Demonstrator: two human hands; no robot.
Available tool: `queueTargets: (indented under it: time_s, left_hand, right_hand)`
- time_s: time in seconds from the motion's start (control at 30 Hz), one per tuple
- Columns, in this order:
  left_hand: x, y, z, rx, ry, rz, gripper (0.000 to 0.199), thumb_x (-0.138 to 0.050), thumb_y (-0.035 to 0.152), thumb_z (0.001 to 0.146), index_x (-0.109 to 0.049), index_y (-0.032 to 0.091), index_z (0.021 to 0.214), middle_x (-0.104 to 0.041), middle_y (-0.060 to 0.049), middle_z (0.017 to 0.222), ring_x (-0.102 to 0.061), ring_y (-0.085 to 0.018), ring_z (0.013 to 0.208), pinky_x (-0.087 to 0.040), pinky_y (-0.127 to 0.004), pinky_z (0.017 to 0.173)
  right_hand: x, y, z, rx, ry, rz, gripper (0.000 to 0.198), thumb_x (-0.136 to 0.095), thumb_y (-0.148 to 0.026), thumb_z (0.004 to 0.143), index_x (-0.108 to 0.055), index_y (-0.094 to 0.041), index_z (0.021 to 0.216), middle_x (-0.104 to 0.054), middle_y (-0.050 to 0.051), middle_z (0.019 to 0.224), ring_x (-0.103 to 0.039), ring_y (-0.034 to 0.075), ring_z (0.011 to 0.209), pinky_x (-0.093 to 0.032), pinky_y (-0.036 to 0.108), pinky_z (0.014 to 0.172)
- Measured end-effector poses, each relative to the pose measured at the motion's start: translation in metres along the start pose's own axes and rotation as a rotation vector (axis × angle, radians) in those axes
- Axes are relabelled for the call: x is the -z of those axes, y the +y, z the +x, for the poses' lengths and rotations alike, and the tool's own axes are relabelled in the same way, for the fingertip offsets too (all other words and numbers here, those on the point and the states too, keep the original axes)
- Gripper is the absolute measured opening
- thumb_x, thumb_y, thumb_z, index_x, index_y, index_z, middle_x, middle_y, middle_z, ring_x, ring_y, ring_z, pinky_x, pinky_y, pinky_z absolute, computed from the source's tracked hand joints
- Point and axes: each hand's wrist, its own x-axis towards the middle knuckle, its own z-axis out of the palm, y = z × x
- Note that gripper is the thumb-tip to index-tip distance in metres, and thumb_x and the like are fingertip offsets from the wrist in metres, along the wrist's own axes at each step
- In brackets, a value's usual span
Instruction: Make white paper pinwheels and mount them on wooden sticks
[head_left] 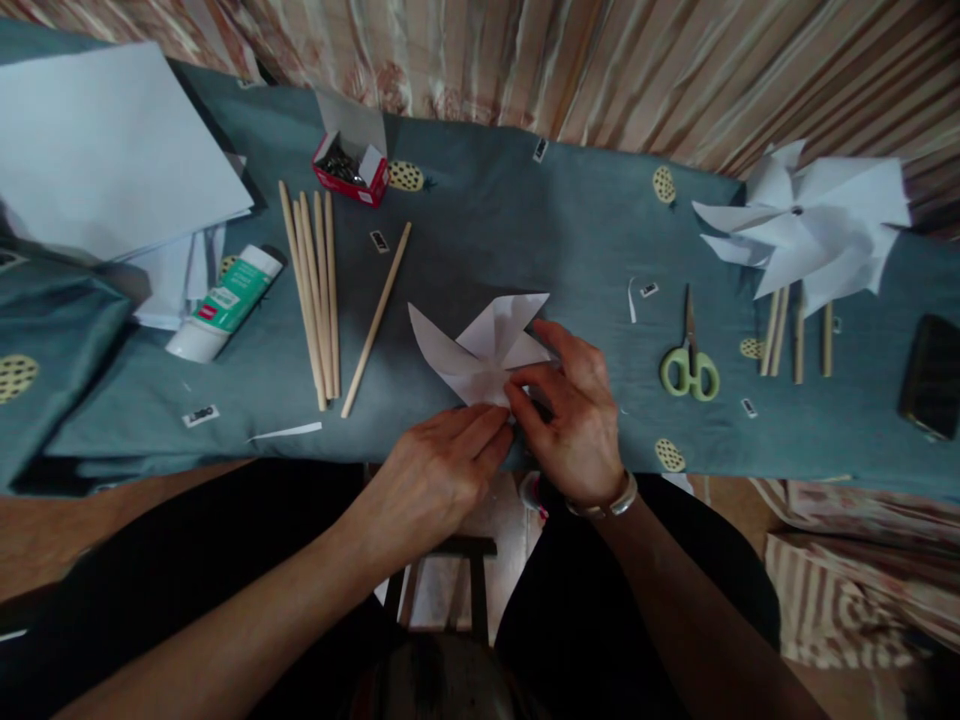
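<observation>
A white paper pinwheel (pixel 491 345) with folded blades lies near the front edge of the table. My left hand (pixel 450 455) has its fingers closed on the pinwheel's lower edge. From the right, my right hand (pixel 574 415) pinches the pinwheel close to its centre, thumb and forefinger together, with another finger against a right-hand blade. What sits between the pinching fingertips is too small to make out. Just left of the pinwheel lies a single wooden stick (pixel 377 320).
Several wooden sticks (pixel 319 295) lie left, near a glue tube (pixel 225 303) and stacked white paper (pixel 120 150). A red box (pixel 351 172) of small metal pieces stands behind. To the right are green-handled scissors (pixel 689 360), finished pinwheels (pixel 817 220) on sticks and a phone (pixel 930 378).
</observation>
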Motion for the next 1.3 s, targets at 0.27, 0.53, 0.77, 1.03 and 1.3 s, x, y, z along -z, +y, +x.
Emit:
queueTargets:
  time_s: [0.27,0.53,0.77,1.03,1.3]
  left_hand:
    - [0.001,0.001,0.000,-0.006,0.005,0.003,0.025,-0.044,0.008,0.094,-0.064,0.005,0.107,-0.072,-0.015,0.107,-0.070,-0.024,0.100,-0.060,-0.035,0.087]
    - [0.001,0.000,0.000,0.010,-0.010,0.016,0.028,-0.040,0.009,0.096,-0.065,0.008,0.107,-0.072,-0.012,0.105,-0.070,-0.021,0.099,-0.060,-0.033,0.087]
    - [0.000,0.001,0.001,0.020,0.003,-0.040,0.027,-0.040,0.011,0.096,-0.066,0.007,0.104,-0.072,-0.013,0.102,-0.070,-0.022,0.096,-0.061,-0.034,0.083]
    - [0.022,-0.019,-0.007,0.126,0.129,-0.133,0.018,-0.053,0.015,0.093,-0.068,0.012,0.102,-0.073,-0.011,0.103,-0.070,-0.020,0.092,-0.060,-0.032,0.081]
    - [0.034,-0.035,-0.015,0.667,0.181,-0.556,0.021,-0.063,0.034,0.088,-0.073,0.019,0.099,-0.076,-0.006,0.101,-0.071,-0.022,0.093,-0.058,-0.037,0.086]
  right_hand:
    - [-0.001,0.002,-0.002,0.117,-0.017,-0.066,0.019,-0.051,-0.023,0.094,-0.070,-0.024,0.097,-0.056,0.008,0.137,-0.050,0.028,0.129,-0.045,0.049,0.107]
    - [-0.005,0.004,-0.004,0.201,-0.020,-0.123,0.021,-0.050,-0.020,0.095,-0.070,-0.021,0.102,-0.054,0.011,0.138,-0.049,0.028,0.126,-0.047,0.045,0.104]
    - [-0.008,-0.001,-0.006,0.118,-0.102,-0.116,0.024,-0.047,-0.018,0.096,-0.068,-0.024,0.107,-0.051,0.007,0.144,-0.045,0.029,0.132,-0.043,0.048,0.106]
    - [0.000,-0.003,-0.008,0.130,-0.233,-0.146,0.033,-0.039,-0.013,0.095,-0.058,-0.024,0.120,-0.042,0.010,0.152,-0.025,0.032,0.148,-0.043,0.053,0.102]
    - [0.008,-0.007,-0.002,0.193,-0.262,-0.169,0.039,-0.042,-0.010,0.087,-0.057,-0.019,0.122,-0.038,0.016,0.155,-0.027,0.034,0.147,-0.046,0.051,0.091]
